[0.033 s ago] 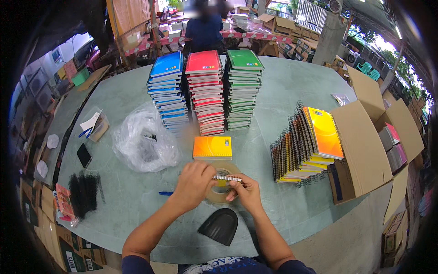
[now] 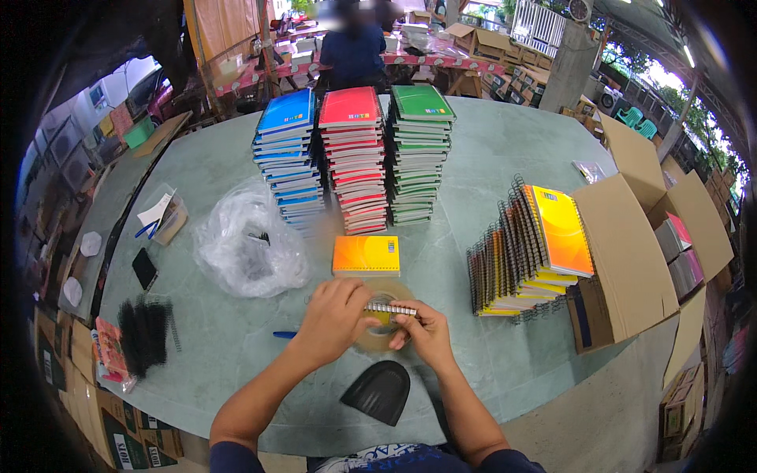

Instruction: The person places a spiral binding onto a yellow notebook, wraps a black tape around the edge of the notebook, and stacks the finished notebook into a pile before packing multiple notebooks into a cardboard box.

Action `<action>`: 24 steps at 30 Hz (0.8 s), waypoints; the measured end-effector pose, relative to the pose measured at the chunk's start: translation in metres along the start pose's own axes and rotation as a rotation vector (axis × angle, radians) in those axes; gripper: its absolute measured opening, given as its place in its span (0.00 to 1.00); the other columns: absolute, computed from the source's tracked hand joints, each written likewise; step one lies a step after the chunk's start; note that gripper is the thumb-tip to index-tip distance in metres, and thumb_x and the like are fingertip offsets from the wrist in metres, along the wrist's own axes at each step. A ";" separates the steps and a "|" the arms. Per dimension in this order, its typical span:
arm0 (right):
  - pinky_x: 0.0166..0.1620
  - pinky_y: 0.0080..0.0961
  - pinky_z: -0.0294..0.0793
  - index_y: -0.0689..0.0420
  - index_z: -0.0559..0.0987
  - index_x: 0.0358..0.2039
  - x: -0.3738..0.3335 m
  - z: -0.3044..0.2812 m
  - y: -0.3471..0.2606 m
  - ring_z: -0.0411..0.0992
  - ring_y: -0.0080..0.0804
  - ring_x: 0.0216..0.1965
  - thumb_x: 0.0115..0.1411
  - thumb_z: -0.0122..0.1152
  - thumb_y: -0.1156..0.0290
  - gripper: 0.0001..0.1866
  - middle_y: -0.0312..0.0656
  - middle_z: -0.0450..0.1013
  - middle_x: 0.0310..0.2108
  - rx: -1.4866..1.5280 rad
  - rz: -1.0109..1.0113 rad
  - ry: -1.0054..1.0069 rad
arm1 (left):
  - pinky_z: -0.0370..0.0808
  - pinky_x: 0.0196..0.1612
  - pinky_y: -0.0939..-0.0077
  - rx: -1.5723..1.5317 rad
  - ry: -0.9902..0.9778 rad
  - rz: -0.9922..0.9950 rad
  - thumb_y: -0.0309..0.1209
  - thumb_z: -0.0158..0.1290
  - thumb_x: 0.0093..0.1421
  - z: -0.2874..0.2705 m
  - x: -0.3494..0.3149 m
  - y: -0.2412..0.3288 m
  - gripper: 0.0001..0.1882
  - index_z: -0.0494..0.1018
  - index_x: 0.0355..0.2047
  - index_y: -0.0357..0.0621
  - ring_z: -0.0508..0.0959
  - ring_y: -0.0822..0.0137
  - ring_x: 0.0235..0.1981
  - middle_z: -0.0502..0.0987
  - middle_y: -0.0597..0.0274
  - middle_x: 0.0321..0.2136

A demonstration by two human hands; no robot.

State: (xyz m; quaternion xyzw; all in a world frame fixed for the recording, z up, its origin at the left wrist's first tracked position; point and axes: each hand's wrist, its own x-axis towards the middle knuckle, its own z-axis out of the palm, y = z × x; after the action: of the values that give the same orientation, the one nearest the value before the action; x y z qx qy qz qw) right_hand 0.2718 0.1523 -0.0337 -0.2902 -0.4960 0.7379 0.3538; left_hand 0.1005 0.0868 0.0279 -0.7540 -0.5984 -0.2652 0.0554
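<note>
Held level between my hands is a spiral-bound notebook (image 2: 392,308), seen along its wire-coiled spine. My left hand (image 2: 333,318) is closed on its left end, which it mostly hides. At the other end, my right hand (image 2: 426,327) pinches the spine with thumb and fingers. Beneath them lies a wide roll of clear tan tape (image 2: 374,340), partly covered by my fingers. Just beyond my hands a yellow notebook (image 2: 366,254) rests on the green table. Nearer to me is a black rounded object (image 2: 378,392), and a blue pen (image 2: 285,334) lies beside my left wrist.
Tall stacks of blue (image 2: 289,165), red (image 2: 352,165) and green notebooks (image 2: 418,158) stand at the back. Orange-yellow notebooks (image 2: 556,229) lean by an open carton (image 2: 627,252) on the right. Left are a plastic bag (image 2: 251,244), black coils (image 2: 146,337) and a phone (image 2: 145,270).
</note>
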 end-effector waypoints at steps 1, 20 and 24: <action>0.22 0.18 0.74 0.66 0.73 0.42 0.000 -0.001 -0.001 0.74 0.26 0.20 0.58 0.52 0.78 0.11 0.42 0.73 0.27 0.028 -0.039 -0.031 | 0.64 0.42 0.65 -0.020 0.065 0.000 0.34 0.55 0.50 0.001 0.002 0.002 0.14 0.70 0.36 0.42 0.70 0.59 0.38 0.72 0.58 0.33; 0.30 0.16 0.73 0.66 0.76 0.37 0.000 -0.005 0.015 0.72 0.20 0.26 0.57 0.49 0.81 0.09 0.38 0.74 0.26 -0.166 -0.145 0.080 | 0.67 0.39 0.65 -0.316 -0.084 0.138 0.33 0.55 0.51 0.032 0.022 0.011 0.13 0.72 0.35 0.40 0.71 0.56 0.34 0.72 0.55 0.30; 0.31 0.16 0.72 0.66 0.76 0.34 0.001 -0.010 0.022 0.71 0.18 0.27 0.56 0.49 0.80 0.08 0.37 0.74 0.25 -0.229 -0.158 0.110 | 0.67 0.37 0.65 -0.364 -0.090 0.171 0.31 0.54 0.49 0.031 0.025 0.013 0.11 0.71 0.32 0.39 0.70 0.55 0.33 0.71 0.55 0.28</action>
State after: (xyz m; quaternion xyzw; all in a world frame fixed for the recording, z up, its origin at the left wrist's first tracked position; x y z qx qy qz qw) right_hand 0.2741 0.1531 -0.0581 -0.3288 -0.5780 0.6295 0.4020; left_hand 0.1267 0.1175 0.0157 -0.8107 -0.4763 -0.3294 -0.0863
